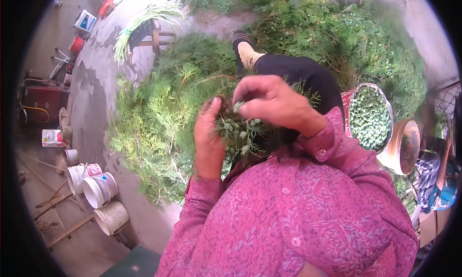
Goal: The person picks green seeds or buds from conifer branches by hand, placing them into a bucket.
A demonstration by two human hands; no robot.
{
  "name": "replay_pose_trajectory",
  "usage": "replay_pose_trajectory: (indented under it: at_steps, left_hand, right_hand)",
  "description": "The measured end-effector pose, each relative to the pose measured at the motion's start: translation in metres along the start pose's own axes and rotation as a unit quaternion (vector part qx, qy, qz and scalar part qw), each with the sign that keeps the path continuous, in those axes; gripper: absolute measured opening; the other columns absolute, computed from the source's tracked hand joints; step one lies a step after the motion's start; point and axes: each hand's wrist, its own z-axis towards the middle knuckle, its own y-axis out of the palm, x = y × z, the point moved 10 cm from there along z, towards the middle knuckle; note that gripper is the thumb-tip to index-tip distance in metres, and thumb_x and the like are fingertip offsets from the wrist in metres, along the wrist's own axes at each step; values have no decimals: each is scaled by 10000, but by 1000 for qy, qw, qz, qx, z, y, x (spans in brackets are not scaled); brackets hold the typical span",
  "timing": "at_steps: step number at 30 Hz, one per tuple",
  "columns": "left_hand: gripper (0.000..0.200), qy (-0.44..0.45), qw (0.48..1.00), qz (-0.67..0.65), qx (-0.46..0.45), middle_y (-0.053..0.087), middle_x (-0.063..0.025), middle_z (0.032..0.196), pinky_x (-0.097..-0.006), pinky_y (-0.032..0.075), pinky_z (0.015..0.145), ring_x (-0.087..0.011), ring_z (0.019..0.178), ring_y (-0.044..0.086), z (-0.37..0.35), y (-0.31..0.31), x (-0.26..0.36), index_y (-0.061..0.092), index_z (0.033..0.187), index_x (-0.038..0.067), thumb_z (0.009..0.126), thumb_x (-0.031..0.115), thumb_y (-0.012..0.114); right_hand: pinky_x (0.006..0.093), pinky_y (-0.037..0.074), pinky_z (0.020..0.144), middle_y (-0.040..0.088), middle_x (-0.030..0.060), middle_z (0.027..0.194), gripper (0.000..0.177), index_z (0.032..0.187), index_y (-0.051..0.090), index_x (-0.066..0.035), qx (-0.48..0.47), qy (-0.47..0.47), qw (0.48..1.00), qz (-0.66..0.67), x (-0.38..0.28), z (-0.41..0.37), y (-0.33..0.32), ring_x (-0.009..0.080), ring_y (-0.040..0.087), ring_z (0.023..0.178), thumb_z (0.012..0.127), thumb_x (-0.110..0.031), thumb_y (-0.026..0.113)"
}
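A green conifer sprig (245, 132) with small pale green cones hangs in front of the lap. My left hand (209, 125) is closed on its stem side, thumb up. Above the sprig, my right hand (272, 101) pinches a small pale green cone (238, 106) between thumb and fingertips. To the right stands a bucket full of pale green cones (369, 116). Cut conifer branches (163, 108) lie in a large heap in front of and around the legs.
An orange-brown bucket (402, 147) stands beside the full one. Several white buckets (110, 217) are at the lower left. A small stool (156, 39) bears long green stalks (127, 34). One outstretched leg (298, 70) crosses the heap.
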Motion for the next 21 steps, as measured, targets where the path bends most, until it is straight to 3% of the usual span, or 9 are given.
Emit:
replay_pose_trajectory:
  at_steps: [1, 5, 9, 11, 12, 14, 15, 17, 21]
  left_hand:
    - [101, 2, 1000, -3, 3, 603, -118, 818, -321, 498, 680, -208, 762, 594, 3, -2, 4, 544, 886, 9, 844, 101, 537]
    - [182, -55, 994, -85, -31, 598, -153, 874, -413, 495, 745, -271, 808, 592, 19, -5, 8, 525, 941, 12, 882, 178, 480]
    - [207, -82, 984, -156, 21, 580, -173, 934, -460, 490, 796, -296, 871, 580, 21, -9, 11, 481, 1000, 7, 886, 180, 473]
    - [183, -39, 980, -188, 43, 578, -177, 930, -469, 490, 803, -299, 882, 579, 19, -10, 20, 486, 987, 16, 885, 168, 473]
    - [264, -21, 985, -167, 39, 572, -192, 987, -447, 491, 819, -308, 910, 573, 19, -14, 21, 467, 1048, -27, 866, 162, 502]
    - [212, -30, 984, -170, 33, 576, -189, 970, -461, 487, 818, -307, 906, 574, 20, -15, 17, 482, 1008, -3, 876, 164, 489]
    - [168, -39, 984, -173, 27, 580, -185, 953, -476, 482, 817, -306, 901, 575, 20, -15, 13, 498, 967, 21, 885, 166, 475]
    - [171, -44, 984, -173, 12, 582, -186, 962, -472, 481, 813, -306, 901, 575, 23, -14, 8, 501, 966, 21, 884, 169, 478]
    - [178, -51, 988, -137, -41, 585, -184, 979, -453, 476, 802, -303, 899, 575, 19, -1, 2, 508, 977, 25, 884, 174, 475]
  right_hand:
    - [216, 423, 507, 559, 21, 654, 156, 895, 561, -9, -21, 39, 985, 164, -1, -4, 4, 81, 528, 588, 765, -95, 551]
    - [167, 395, 497, 556, 6, 679, 150, 947, 532, -22, -44, 32, 962, 266, -31, -10, 18, 40, 498, 578, 807, -77, 533]
    - [228, 418, 508, 569, 39, 671, 144, 918, 532, -3, -84, 95, 989, 71, 4, -14, 44, 90, 524, 565, 806, -93, 548]
    - [300, 447, 544, 577, 113, 678, 175, 930, 520, -2, 16, 4, 993, -113, 13, -14, 28, 194, 583, 599, 780, -75, 574]
    - [300, 447, 544, 577, 113, 678, 175, 930, 520, -2, 15, 5, 993, -113, 20, -13, 26, 194, 583, 599, 780, -75, 574]
    - [349, 463, 591, 571, 180, 711, 227, 941, 510, -2, 100, -103, 957, -253, 2, -15, 13, 312, 599, 677, 748, -73, 605]
    - [349, 463, 591, 571, 180, 711, 227, 941, 510, -2, 101, -102, 957, -253, 3, -16, 13, 312, 599, 677, 748, -73, 605]
    - [291, 458, 572, 555, 151, 717, 267, 964, 501, 4, 92, -71, 956, -268, 8, -13, 13, 209, 577, 606, 735, -40, 632]
    - [307, 457, 590, 570, 173, 758, 288, 970, 502, 1, 88, -66, 941, -321, 12, -12, 18, 265, 591, 643, 724, -48, 643]
